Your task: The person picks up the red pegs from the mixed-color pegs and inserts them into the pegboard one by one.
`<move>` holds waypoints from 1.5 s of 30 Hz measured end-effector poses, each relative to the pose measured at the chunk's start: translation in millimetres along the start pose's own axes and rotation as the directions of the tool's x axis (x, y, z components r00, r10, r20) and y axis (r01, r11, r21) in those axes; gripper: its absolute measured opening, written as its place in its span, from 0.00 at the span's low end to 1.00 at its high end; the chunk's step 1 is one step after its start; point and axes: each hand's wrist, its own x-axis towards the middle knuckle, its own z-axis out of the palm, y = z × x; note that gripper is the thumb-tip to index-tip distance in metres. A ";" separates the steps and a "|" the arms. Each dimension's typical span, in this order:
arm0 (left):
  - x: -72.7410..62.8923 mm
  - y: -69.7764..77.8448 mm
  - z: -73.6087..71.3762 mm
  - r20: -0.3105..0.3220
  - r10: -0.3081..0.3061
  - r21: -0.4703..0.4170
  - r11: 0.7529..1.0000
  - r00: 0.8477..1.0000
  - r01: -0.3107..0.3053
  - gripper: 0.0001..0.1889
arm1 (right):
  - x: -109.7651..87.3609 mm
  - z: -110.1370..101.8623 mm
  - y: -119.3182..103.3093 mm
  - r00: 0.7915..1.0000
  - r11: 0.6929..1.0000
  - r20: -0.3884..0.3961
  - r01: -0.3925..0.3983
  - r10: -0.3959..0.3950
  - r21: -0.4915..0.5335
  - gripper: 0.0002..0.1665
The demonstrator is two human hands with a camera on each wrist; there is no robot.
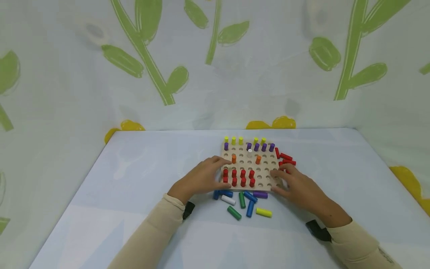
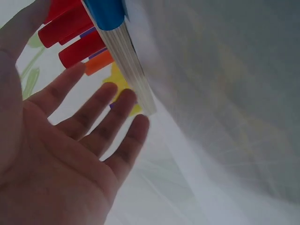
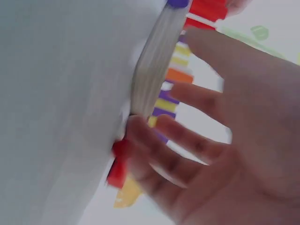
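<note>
We face a pale wall (image 1: 268,74) painted with green leaves, and below it a white table (image 1: 117,209). Two beige sleeves (image 1: 147,239) reach in over the table from the near side. Between the hands lies a wooden pegboard (image 1: 264,180), flat, with many holes bare. Our left hand (image 1: 201,177) is at its left side, fingers loosely extended, thumb well apart from them, with hold of nothing that we can see; our right hand (image 1: 300,190) is at the front right corner, fingers likewise spread and only slightly bent, gripping nothing (whether any fingertip touches the wood, we cannot tell). Standing in the board we find red pegs (image 1: 234,173) in two rows of four at the front left, purple pegs (image 1: 256,147) and yellow pegs (image 1: 240,141) toward the back, two orange pegs (image 1: 258,160) farther forward, and one white peg (image 1: 250,153). Loose red pegs (image 1: 286,157) lie just beside the right edge, while loose blue, green, white, purple and yellow pegs (image 1: 264,212) lie before the front edge.
</note>
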 end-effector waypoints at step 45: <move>1.4 -3.9 0.1 0.029 0.007 0.129 0.992 1.000 -0.010 0.39 | 90.1 -27.8 62.3 0.963 0.983 0.219 -0.172 0.154 0.068 0.21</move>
